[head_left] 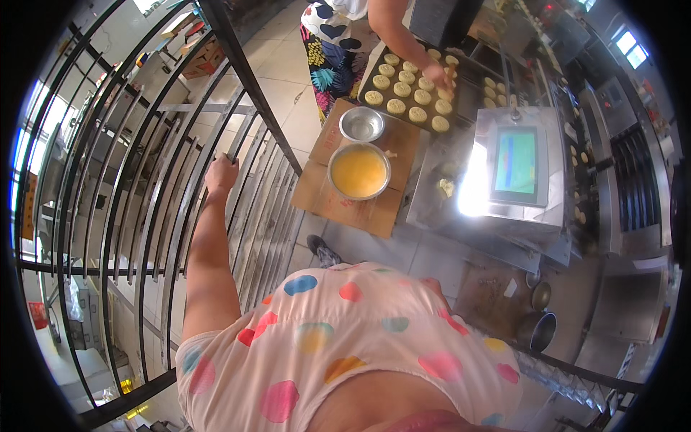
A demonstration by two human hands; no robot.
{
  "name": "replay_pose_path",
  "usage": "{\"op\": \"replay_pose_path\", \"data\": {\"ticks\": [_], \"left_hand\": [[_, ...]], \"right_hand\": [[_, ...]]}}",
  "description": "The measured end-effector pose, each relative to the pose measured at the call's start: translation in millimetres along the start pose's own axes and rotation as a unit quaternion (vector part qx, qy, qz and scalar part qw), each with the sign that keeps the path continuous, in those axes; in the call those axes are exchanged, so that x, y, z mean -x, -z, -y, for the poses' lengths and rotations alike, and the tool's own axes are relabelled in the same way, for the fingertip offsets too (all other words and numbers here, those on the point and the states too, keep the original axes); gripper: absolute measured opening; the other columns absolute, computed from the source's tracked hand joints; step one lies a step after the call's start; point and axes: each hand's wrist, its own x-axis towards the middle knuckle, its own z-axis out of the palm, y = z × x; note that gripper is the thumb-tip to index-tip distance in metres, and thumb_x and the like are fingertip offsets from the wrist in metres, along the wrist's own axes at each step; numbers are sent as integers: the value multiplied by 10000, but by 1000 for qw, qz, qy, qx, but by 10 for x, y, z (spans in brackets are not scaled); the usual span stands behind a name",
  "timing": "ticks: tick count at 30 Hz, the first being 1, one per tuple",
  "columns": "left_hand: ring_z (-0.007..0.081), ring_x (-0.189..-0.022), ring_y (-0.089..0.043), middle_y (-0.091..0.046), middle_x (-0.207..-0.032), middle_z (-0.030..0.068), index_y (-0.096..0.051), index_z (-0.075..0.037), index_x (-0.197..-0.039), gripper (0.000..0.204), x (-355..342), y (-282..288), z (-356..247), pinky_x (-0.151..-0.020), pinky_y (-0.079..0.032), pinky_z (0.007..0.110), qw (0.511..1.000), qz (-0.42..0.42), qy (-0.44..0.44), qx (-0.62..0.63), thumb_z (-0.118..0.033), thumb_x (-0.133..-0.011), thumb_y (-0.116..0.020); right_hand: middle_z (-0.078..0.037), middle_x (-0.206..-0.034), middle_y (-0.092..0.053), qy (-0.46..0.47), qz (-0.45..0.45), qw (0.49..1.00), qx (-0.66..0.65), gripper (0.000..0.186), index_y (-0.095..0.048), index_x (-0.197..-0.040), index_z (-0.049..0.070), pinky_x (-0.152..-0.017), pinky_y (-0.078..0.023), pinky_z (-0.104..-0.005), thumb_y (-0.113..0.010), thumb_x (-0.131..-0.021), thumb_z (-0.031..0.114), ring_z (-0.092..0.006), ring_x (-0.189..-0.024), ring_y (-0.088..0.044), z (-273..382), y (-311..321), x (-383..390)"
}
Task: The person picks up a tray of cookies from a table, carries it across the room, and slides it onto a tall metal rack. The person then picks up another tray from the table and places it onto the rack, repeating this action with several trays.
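My left arm reaches out, and my left hand [222, 173] is closed around a bar of the tall metal rack [270, 119] at the left. Of my right side, only a sliver of skin shows past the edge of my spotted shirt; its fingers are hidden. Ahead of me, a metal bowl of yellow liquid [358, 171] and a smaller metal bowl [361, 124] rest on flattened cardboard [324, 194]. Beyond them, a co-worker's hand [437, 74] touches a round pastry on a dark baking tray [380, 114] holding rows of pale round pastries. Neither of my hands touches these.
A metal machine with a lit screen [517, 164] stands right of the cardboard. Farther right are oven-like metal units [633, 180]. A metal pot [538, 330] is low at the right. The co-worker in patterned clothing [337, 61] stands at the far side. A cardboard box [204, 59] lies beyond the rack.
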Motion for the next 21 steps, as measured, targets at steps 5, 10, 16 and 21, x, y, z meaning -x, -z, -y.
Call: {"op": "replay_pose_path", "data": {"ticks": [5, 10, 16, 21], "left_hand": [[370, -906, -599, -637, -925, 205, -591, -30, -946, 378, -20, -50, 79, -769, -480, 456, 1000, -12, -5, 21, -384, -815, -572], [369, -898, -600, -638, -910, 208, -590, -27, -943, 386, 25, -2, 25, -766, -480, 448, 1000, -11, -6, 7, -389, -811, -575], [371, -865, -610, -640, -893, 211, -601, -23, -915, 381, 7, -5, 26, -750, -482, 451, 1000, -18, -13, 17, -387, -805, -582], [376, -877, -610, -642, -899, 211, -587, -26, -933, 377, 58, 20, 19, -753, -485, 450, 1000, -12, 1, 25, -381, -807, -593]], "right_hand": [[-81, -760, -629, -18, 38, 996, -74, 168, -594, -922, 26, -409, -455, -266, -550, -847, 169, -168, -564, -619, -320, 45, -308], [-83, -766, -630, -14, -2, 1000, -28, 161, -598, -903, 17, -406, -452, -268, -542, -844, 157, -174, -573, -630, -47, -97, -82], [-87, -747, -631, 23, -20, 997, 70, 157, -612, -848, 9, -403, -447, -272, -542, -838, 150, -183, -577, -634, 237, -149, 73], [-89, -699, -622, 42, -25, 989, 142, 152, -621, -785, 6, -403, -450, -283, -544, -822, 132, -179, -534, -605, 338, -148, 144]]}}
